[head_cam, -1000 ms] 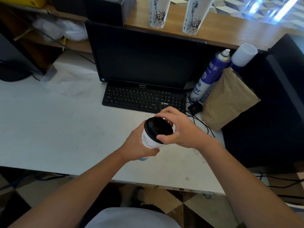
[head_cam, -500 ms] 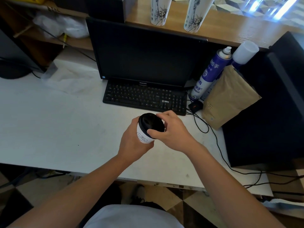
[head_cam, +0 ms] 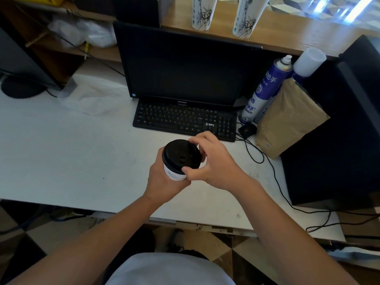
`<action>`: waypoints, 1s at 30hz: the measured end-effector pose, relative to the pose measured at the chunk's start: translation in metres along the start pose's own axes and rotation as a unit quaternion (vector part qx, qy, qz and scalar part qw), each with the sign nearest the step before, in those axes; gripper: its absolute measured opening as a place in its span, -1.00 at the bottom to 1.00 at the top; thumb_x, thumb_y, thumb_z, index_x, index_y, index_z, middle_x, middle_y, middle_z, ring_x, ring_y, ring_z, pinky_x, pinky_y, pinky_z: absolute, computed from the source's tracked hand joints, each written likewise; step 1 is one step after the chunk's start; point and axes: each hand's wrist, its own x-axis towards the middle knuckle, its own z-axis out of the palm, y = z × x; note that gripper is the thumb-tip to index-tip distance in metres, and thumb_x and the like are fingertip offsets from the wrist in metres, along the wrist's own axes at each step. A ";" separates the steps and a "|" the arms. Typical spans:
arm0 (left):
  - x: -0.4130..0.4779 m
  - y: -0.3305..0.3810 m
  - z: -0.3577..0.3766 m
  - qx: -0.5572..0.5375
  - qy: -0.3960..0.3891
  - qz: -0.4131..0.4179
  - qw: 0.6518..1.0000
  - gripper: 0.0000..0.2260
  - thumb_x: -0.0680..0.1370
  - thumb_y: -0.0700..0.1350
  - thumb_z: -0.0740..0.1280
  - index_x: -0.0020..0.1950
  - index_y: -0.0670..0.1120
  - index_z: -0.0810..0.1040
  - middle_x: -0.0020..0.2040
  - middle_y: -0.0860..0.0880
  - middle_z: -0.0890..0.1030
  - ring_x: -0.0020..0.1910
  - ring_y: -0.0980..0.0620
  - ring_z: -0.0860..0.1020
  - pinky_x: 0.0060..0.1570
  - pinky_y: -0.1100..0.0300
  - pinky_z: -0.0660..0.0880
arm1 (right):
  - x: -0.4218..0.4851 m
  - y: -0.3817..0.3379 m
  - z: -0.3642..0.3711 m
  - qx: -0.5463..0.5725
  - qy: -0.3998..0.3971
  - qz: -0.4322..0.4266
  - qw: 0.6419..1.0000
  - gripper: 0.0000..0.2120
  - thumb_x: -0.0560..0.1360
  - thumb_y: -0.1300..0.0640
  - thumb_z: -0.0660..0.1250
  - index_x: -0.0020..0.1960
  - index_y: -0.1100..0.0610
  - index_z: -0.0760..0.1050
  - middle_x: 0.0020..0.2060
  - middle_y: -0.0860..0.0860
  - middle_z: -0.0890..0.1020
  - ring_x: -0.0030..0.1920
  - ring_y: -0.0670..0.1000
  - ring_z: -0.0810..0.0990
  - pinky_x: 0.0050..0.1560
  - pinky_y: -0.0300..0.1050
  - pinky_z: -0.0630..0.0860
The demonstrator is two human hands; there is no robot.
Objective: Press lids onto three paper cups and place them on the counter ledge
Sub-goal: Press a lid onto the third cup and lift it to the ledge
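Note:
A white paper cup [head_cam: 174, 174] with a printed pattern is held above the white desk, in front of the keyboard. My left hand [head_cam: 162, 182] wraps around its body from the left and below. A black plastic lid [head_cam: 181, 154] sits on the cup's rim. My right hand [head_cam: 213, 161] grips the lid's right edge, thumb at the front and fingers over the far side. Two tall white cups [head_cam: 203, 12] [head_cam: 247, 16] with statue drawings stand on the wooden counter ledge [head_cam: 287, 36] behind the monitor; their tops are out of frame.
A black monitor [head_cam: 185, 66] and keyboard [head_cam: 185, 120] stand just beyond the hands. To the right are a blue spray can [head_cam: 265, 87], a brown paper bag [head_cam: 287, 120], a black box [head_cam: 339, 130] and cables [head_cam: 273, 175]. The desk's front edge [head_cam: 123, 210] runs below my wrists.
The cup and both hands have shifted slightly between frames, staying in front of the keyboard. My right fingers have worked around the lid's rim.

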 end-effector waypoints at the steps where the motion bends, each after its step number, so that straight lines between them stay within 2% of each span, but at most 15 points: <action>1: -0.001 0.000 -0.001 -0.018 -0.001 -0.002 1.000 -0.21 0.20 0.01 0.64 0.37 0.04 0.38 0.20 0.14 0.57 0.21 0.15 0.57 0.10 0.21 0.61 | -0.001 -0.002 -0.001 0.000 0.002 -0.010 1.000 -0.45 0.30 0.10 0.60 0.25 0.13 0.54 0.07 -0.07 0.44 -0.09 -0.24 0.44 -0.05 -0.42 0.41; 3: -0.001 0.001 -0.002 -0.039 0.000 -0.001 0.999 -0.16 0.18 0.06 0.61 0.40 0.00 0.39 0.24 0.03 0.57 0.23 -0.03 0.58 0.11 -0.08 0.64 | -0.002 -0.007 -0.003 0.009 0.003 -0.023 1.000 -0.44 0.31 0.10 0.60 0.27 0.12 0.53 0.09 -0.06 0.44 -0.08 -0.18 0.45 -0.03 -0.38 0.45; 5: -0.002 0.003 -0.004 -0.039 -0.002 0.006 0.999 -0.16 0.18 0.08 0.61 0.41 -0.01 0.39 0.25 0.02 0.57 0.23 -0.04 0.58 0.10 -0.13 0.64 | -0.003 -0.009 -0.003 0.013 0.000 -0.028 1.000 -0.41 0.32 0.09 0.61 0.30 0.13 0.51 0.11 -0.06 0.42 -0.07 -0.17 0.46 -0.02 -0.37 0.46; 9: -0.003 0.005 -0.009 -0.026 -0.005 0.009 1.000 -0.17 0.19 0.10 0.62 0.39 0.06 0.38 0.24 0.15 0.55 0.24 0.14 0.55 0.18 0.23 0.58 | -0.006 -0.012 0.003 0.020 -0.003 -0.031 0.999 -0.33 0.35 0.13 0.59 0.40 0.19 0.46 0.13 -0.04 0.36 -0.03 -0.32 0.42 -0.01 -0.46 0.40; 12: -0.005 0.006 -0.010 -0.008 -0.006 0.005 1.000 -0.20 0.23 -0.03 0.66 0.37 0.14 0.34 0.21 0.26 0.52 0.20 0.31 0.52 0.11 0.44 0.51 | -0.006 -0.013 0.008 0.017 -0.003 -0.018 1.000 -0.31 0.35 0.10 0.59 0.41 0.20 0.44 0.13 -0.07 0.33 0.03 -0.22 0.45 -0.01 -0.46 0.43; 15: -0.007 0.006 -0.011 0.007 0.003 0.008 1.000 -0.22 0.27 -0.13 0.68 0.33 0.16 0.31 0.17 0.29 0.49 0.15 0.43 0.49 0.03 0.54 0.47 | -0.006 -0.011 0.011 0.026 0.006 0.002 1.000 -0.36 0.33 0.13 0.60 0.36 0.17 0.48 0.10 -0.09 0.34 0.04 -0.22 0.46 -0.02 -0.46 0.45; 18: -0.010 0.002 -0.008 0.009 0.010 0.006 1.000 -0.25 0.29 -0.12 0.67 0.30 0.18 0.31 0.15 0.29 0.49 0.13 0.45 0.49 -0.02 0.56 0.45 | -0.008 -0.008 0.017 0.030 0.008 0.012 0.999 -0.39 0.32 0.14 0.59 0.32 0.15 0.50 0.11 -0.07 0.35 0.06 -0.20 0.47 -0.02 -0.47 0.47; 20: -0.010 0.000 -0.004 -0.001 0.011 -0.001 1.000 -0.26 0.30 -0.09 0.67 0.32 0.17 0.32 0.16 0.25 0.51 0.15 0.35 0.53 0.00 0.53 0.48 | -0.007 -0.003 0.021 0.024 0.015 0.018 0.999 -0.39 0.33 0.12 0.59 0.33 0.13 0.49 0.14 -0.06 0.35 0.08 -0.20 0.44 0.01 -0.48 0.44; 23: -0.004 -0.009 0.003 -0.040 -0.007 -0.023 0.999 -0.24 0.29 0.02 0.65 0.39 0.11 0.34 0.23 0.14 0.56 0.21 0.14 0.57 0.09 0.29 0.59 | -0.006 0.013 0.030 0.057 0.017 0.084 0.995 -0.25 0.41 0.02 0.58 0.51 0.05 0.35 0.27 -0.08 0.31 0.16 -0.12 0.41 0.12 -0.31 0.42; 25: -0.001 -0.017 0.008 -0.102 -0.022 -0.053 0.993 -0.19 0.31 0.08 0.62 0.46 0.07 0.30 0.31 0.04 0.55 0.27 0.08 0.56 0.16 0.15 0.58 | -0.011 0.025 0.038 0.158 0.016 0.164 0.974 -0.19 0.47 -0.07 0.51 0.60 -0.04 0.20 0.40 -0.14 0.32 0.27 -0.09 0.45 0.21 -0.14 0.48; 26: -0.001 -0.019 0.009 -0.111 -0.029 -0.065 0.991 -0.21 0.36 0.06 0.59 0.49 0.06 0.27 0.35 0.04 0.53 0.30 0.12 0.53 0.19 0.20 0.55 | -0.015 0.031 0.044 0.234 0.019 0.190 0.953 -0.25 0.52 -0.08 0.47 0.60 -0.07 0.20 0.44 -0.15 0.37 0.30 -0.08 0.49 0.24 -0.07 0.53; 28: -0.002 -0.021 0.011 -0.092 -0.060 -0.071 0.991 -0.30 0.48 -0.10 0.52 0.49 0.08 0.21 0.35 0.12 0.48 0.30 0.29 0.48 0.16 0.40 0.48 | -0.022 0.040 0.057 0.364 0.016 0.213 0.907 -0.48 0.61 -0.06 0.35 0.53 -0.10 0.34 0.41 -0.14 0.50 0.33 -0.06 0.54 0.25 0.03 0.59; 30: -0.004 -0.029 0.012 -0.084 -0.103 -0.078 0.988 -0.34 0.53 -0.25 0.45 0.47 0.11 0.19 0.34 0.17 0.44 0.30 0.31 0.45 0.14 0.45 0.45 | -0.027 0.046 0.067 0.430 0.027 0.241 0.870 -0.59 0.65 -0.09 0.25 0.48 -0.11 0.42 0.38 -0.12 0.54 0.37 -0.01 0.51 0.26 0.09 0.60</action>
